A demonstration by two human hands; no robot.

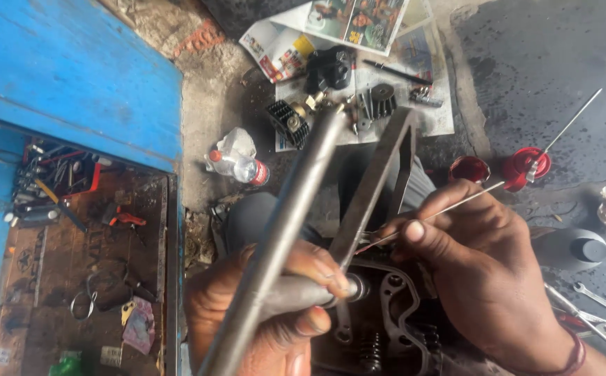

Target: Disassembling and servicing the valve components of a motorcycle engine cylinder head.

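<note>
My left hand (268,306) grips the long grey metal handle (282,230) of a clamp-like tool. Its flat forked arm (379,174) rises toward the camera. The tool presses onto a dark, greasy engine cylinder head (393,306) held between my knees. A valve spring (371,348) shows at the head's lower edge. My right hand (477,271) pinches a thin metal rod (456,205) between thumb and fingers. The rod's tip points at the spot where the tool meets the head.
On the left stands a blue toolbox (73,76) with an open drawer of tools (52,181). A plastic bottle (240,167) lies on the floor. Engine parts (331,69) rest on paper ahead. Red caps (519,167), a grey funnel (575,247) and wrenches (602,303) lie at the right.
</note>
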